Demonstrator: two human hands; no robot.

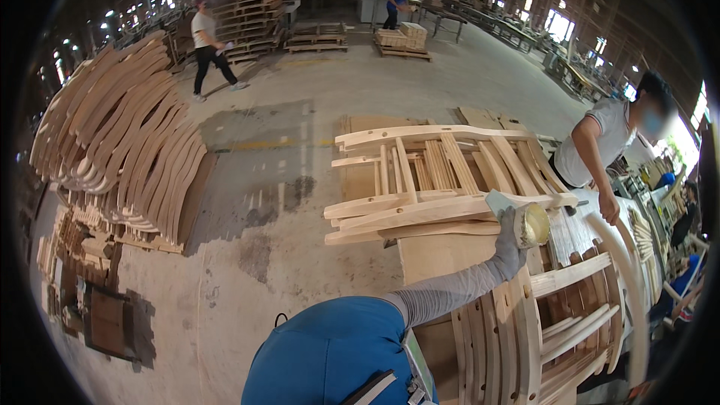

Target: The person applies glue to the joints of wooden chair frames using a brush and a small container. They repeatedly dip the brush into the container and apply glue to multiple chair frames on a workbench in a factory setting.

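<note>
My left arm, in a grey sleeve, reaches across to the right. My gloved left hand (511, 240) is closed around a round, pale container (534, 226) stained yellow inside. Against the fingers is a flat, pale blue-grey piece (498, 203); its kind I cannot make out. Both are above the near rail of a wooden chair-back frame (420, 208), which lies on a stack with slats between its curved rails. Closer to me, another slatted wooden frame (529, 330) lies beside several curved wooden pieces. My right hand does not show.
A co-worker (600, 142) at the right has a hand on a long curved wooden piece (626, 270). Stacked curved wooden parts (120, 135) stand at the left, near a dark box (107, 320). Farther off, a person walks (206, 45) near pallets (251, 22); another bends over stacked wood (403, 36).
</note>
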